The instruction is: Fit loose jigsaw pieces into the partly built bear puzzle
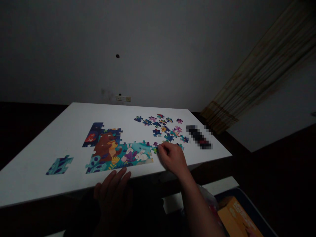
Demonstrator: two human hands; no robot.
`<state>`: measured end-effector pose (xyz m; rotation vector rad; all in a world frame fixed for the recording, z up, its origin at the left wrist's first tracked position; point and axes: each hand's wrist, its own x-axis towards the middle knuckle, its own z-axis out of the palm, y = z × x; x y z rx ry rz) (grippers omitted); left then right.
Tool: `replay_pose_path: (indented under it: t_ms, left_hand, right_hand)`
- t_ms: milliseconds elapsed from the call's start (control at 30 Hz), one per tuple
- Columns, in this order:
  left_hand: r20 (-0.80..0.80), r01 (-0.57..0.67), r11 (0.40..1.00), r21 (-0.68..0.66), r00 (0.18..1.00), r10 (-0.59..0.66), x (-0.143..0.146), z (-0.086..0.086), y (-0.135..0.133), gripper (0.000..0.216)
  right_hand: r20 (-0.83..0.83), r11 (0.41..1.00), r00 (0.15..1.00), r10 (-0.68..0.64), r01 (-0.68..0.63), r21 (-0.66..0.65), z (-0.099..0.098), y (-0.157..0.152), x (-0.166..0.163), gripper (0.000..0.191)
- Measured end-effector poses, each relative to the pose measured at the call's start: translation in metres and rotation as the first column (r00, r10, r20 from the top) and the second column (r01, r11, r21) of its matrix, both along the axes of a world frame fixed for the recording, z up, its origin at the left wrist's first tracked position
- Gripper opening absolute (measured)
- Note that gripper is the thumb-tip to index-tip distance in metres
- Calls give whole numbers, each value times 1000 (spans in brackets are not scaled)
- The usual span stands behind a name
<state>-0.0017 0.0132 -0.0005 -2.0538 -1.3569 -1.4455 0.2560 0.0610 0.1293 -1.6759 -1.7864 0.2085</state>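
Teal cardboard jigsaw assembly at the near edge of the white table: your left hand lies open; your right hand touches small loose jigsaw pieces, grasp unclear. A careless sweep could scatter them.

Your jigsaw puzzle is super cute, a brown bear and white bunnies on teal with purple and yellow leaves, and your loose chunk shows teal and navy stripes

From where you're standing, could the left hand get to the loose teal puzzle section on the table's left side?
Probably yes. The left hand is at the near edge of the table, and the loose teal puzzle section lies off to its left. The assembled puzzle sits farther in, not between them.
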Motion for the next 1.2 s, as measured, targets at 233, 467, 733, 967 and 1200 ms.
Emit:
replay_pose_path:
  t_ms: [233,467,733,967,1200]
  left_hand:
    - [-116,15,998,67,993,-8,-7,-4,4,40]
    - [-56,1,1000,18,998,0,-4,-6,2,41]
    - [-103,23,999,49,995,-18,-9,-7,4,44]
    - [-104,15,998,55,995,-9,-8,-8,4,45]
    - [-46,22,1000,12,999,-22,-3,-5,1,38]
  right_hand:
    - [-12,1000,1000,-9,9,2,-2,0,0,32]
    - [7,1000,1000,-14,14,-2,-1,0,0,32]
    - [2,1000,1000,-2,2,11,-1,1,0,32]
    - [0,1000,1000,0,0,7,0,1,-1,32]
    - [3,1000,1000,-10,10,-6,-1,0,0,31]
